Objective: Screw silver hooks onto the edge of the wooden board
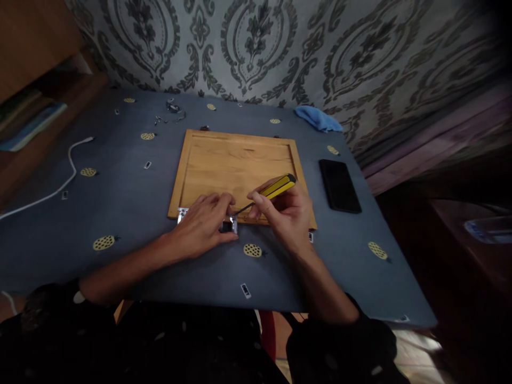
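Note:
A wooden panel (240, 165) with a raised frame lies flat on the table. My right hand (290, 213) grips a screwdriver (280, 186) with a yellow and black handle, its shaft slanting down to the left. The screwdriver's tip meets a shiny metal hinge (234, 224) at the panel's near edge. My left hand (202, 224) is closed around the hinge, thumb below it and fingers above. Part of the hinge is hidden under that hand. Another bright metal piece (182, 214) shows at the panel's near left corner.
Loose small metal parts (174, 108) lie at the back left of the blue tablecloth (128, 176). A black phone (340, 185) rests right of the panel, with a blue cloth (319, 118) behind it. A white cable (70, 165) runs along the left side.

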The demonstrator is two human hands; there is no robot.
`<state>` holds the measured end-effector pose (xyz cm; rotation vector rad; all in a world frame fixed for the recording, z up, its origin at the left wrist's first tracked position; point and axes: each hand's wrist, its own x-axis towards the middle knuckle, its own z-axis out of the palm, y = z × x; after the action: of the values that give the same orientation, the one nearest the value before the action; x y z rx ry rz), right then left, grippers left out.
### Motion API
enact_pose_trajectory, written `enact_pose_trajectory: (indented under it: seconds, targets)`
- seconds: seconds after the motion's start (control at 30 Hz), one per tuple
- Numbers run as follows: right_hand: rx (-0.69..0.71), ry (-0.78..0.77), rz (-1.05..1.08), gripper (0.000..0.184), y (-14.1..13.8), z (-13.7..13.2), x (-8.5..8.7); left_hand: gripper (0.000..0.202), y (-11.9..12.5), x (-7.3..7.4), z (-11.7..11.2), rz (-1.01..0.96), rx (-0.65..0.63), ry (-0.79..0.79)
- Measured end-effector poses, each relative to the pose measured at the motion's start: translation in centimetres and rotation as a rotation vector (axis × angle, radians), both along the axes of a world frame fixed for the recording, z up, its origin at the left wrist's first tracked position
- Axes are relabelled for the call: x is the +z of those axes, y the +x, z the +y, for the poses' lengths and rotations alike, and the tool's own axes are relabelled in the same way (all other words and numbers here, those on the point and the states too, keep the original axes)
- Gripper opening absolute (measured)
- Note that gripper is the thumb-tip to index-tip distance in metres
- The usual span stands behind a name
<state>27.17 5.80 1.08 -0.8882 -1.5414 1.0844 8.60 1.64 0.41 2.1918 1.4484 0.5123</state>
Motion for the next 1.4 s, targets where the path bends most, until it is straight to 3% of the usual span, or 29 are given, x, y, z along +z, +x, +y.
enact_pose_trajectory:
  seconds: [0.23,0.5,0.8,1.1,1.4]
  targets:
    - [0.103,0.028,0.006,0.034,0.78,0.34,0.10,0.052,-0.03,0.10,-0.02,0.018,0.003,-0.017]
    - [0.007,0.032,0.000,0.032,0.44,0.17,0.35,0.053,-0.08,0.02,-0.07,-0.019,-0.001,-0.018]
    - [0.040,0.008,0.045,0.032,0.61,0.07,0.31,0.053,-0.10,-0.02,0.01,-0.015,-0.002,-0.018]
    - [-0.084,0.084,0.042,0.031,0.52,-0.27,0.10,0.056,-0.21,-0.27,-0.01,-0.011,-0.006,0.005]
    - [-0.054,0.071,0.013,0.031,0.39,-0.42,-0.30,0.055,-0.18,-0.24,0.03,-0.005,-0.002,-0.002]
